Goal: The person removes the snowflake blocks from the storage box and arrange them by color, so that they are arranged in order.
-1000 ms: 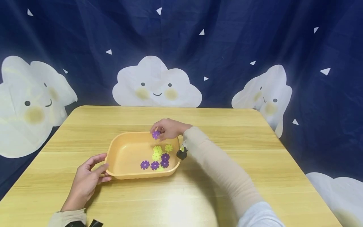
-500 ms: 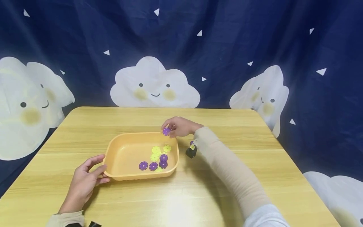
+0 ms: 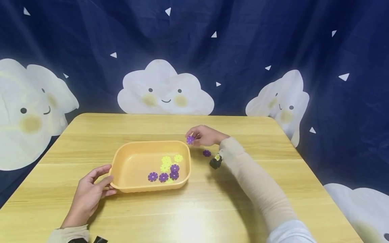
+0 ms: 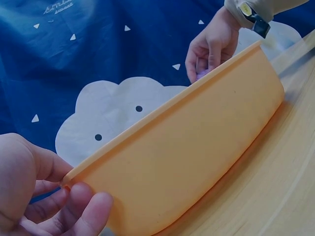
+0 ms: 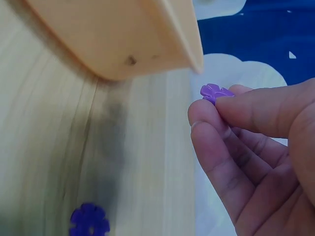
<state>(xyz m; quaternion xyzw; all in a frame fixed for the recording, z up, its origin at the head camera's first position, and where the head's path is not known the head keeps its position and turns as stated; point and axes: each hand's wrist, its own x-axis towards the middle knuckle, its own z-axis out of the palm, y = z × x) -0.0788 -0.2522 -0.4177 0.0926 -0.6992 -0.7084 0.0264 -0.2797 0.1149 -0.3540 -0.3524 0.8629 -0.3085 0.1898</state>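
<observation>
An orange plastic tray (image 3: 127, 187) stands on the table with several purple snowflake discs (image 3: 153, 176) and yellow snowflake discs (image 3: 165, 160) lying in its right half. My left hand (image 3: 88, 192) pinches the tray's left rim between thumb and fingers, as the left wrist view also shows. Just beyond the tray's far right corner, my right hand (image 3: 206, 135) holds one purple snowflake disc (image 3: 190, 140) above the table. The right wrist view shows this disc (image 5: 214, 92) pinched between thumb and fingertips, partly hidden by them.
Another purple disc (image 3: 207, 153) lies on the wooden table (image 3: 243, 209), right of the tray and below the right hand. Behind the table hangs a dark blue curtain (image 3: 194, 40) printed with clouds. Black wrist devices (image 3: 215, 162) are strapped on the sleeves.
My right hand has moved right, carrying the purple disc from over the tray to past its far right corner. The disc on the table has come into full view. The left hand keeps its grip.
</observation>
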